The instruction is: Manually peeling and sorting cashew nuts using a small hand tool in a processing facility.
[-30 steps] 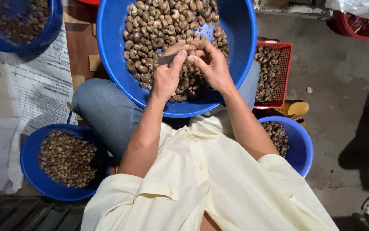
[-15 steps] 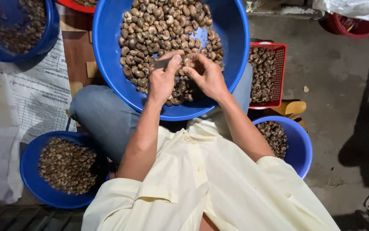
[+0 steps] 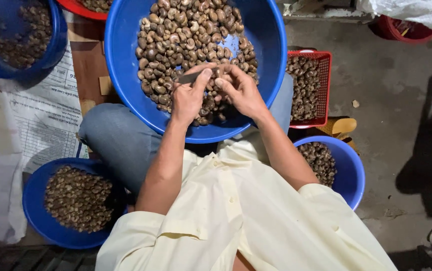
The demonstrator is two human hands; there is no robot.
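Around our big blue basin (image 3: 125,65) of nuts (image 3: 186,35) sit smaller bowls (a red basket (image 3: 321,90) beside it); over it, our left hand (image 3: 188,98) pinches a small blade (image 3: 190,77), our right hand (image 3: 241,90) pinches a nut.

I see a sharp, evenly bright centre under overhead light with soft glare on the big round blue plastic basin's rim (image 3: 271,60), while the grey concrete floor (image 3: 391,115) carries dark shadows at right and corners dim.

Both hands (image 3: 216,93) together, fingers curled
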